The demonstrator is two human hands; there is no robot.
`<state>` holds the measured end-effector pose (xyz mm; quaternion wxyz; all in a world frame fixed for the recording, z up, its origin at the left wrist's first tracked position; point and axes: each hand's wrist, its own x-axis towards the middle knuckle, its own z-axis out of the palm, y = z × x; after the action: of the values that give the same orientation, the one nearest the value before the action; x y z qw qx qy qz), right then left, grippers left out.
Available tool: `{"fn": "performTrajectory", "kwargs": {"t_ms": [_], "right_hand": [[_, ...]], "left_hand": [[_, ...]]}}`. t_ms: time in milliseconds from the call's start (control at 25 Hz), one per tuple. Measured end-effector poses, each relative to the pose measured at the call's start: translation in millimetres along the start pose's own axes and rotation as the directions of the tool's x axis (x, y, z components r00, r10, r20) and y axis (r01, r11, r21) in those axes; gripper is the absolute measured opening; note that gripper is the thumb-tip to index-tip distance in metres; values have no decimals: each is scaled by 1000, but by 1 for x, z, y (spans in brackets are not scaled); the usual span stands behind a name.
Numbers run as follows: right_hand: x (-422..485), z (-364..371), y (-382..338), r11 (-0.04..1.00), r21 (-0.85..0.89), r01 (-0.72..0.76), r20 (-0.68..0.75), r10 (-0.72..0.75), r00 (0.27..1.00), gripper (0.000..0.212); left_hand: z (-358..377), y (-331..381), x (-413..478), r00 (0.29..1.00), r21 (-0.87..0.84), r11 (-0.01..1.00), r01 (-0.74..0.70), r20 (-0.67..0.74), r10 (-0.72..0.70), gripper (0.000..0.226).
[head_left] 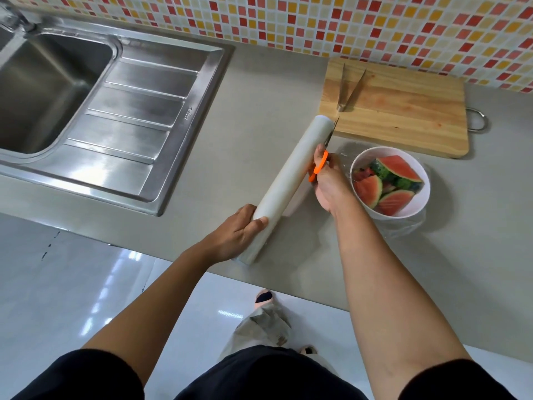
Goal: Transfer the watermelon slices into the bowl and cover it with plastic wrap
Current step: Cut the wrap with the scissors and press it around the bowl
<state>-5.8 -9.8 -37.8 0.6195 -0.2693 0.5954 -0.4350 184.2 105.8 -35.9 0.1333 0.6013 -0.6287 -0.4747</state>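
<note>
- Here, the right hand [327, 186] has its fingers curled through the orange loops of a pair of scissors [319, 166]. The dark blades run up along the right flank of the plastic wrap roll [294, 171], with their tip near the roll's far end.
- The left hand [235, 235] is clamped round the near end of the roll and holds it slanted across the counter [259, 90].
- The watermelon slices [398, 168] lie in the white bowl [416, 202], just right of the scissors hand, so the transfer looks done.
- Clear film [415, 226] shows crumpled at the bowl's near right foot and glints at its far left side. It seems drawn over the bowl, though I cannot tell whether it spans the whole mouth.
- By my reading the step in hand is cutting the sheet free of the roll. Left to do: finish the cut, set roll and scissors aside, and press the loose film down round the rim.
- The cutting board [403, 119] sits beyond the bowl against the tiled wall, with metal tongs [350, 90] on its left part. No fruit shows on it.
- The sink [43, 90] and its drainer are well apart to the left, with bare counter between them and the roll.
- The near counter edge runs just under the left hand, and the roll's near end is close to it, so the roll should go down farther in.
</note>
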Motion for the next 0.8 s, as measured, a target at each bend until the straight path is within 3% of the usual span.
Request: {"fn": "performTrajectory", "kwargs": {"t_ms": [280, 400, 560, 680, 800], "right_hand": [[8, 5, -5, 999, 39, 16, -71, -13, 997, 25], [2, 15, 4, 983, -180, 43, -36, -50, 998, 27], [-14, 26, 27, 714, -696, 74, -63, -164, 984, 24], [-22, 33, 24, 518, -853, 68, -69, -241, 968, 32], [-31, 44, 25, 412, -908, 78, -27, -244, 969, 30]], "left_hand": [[-15, -6, -6, 1000, -10, 1000, 9, -17, -10, 41], [-19, -2, -3, 990, -54, 997, 55, -124, -61, 41], [-23, 10, 27, 933, 12, 992, 126, -341, -114, 34], [-30, 18, 45, 907, 26, 977, 214, -377, -188, 39], [-33, 17, 47, 885, 250, 940, 233, -456, -98, 39]]}}
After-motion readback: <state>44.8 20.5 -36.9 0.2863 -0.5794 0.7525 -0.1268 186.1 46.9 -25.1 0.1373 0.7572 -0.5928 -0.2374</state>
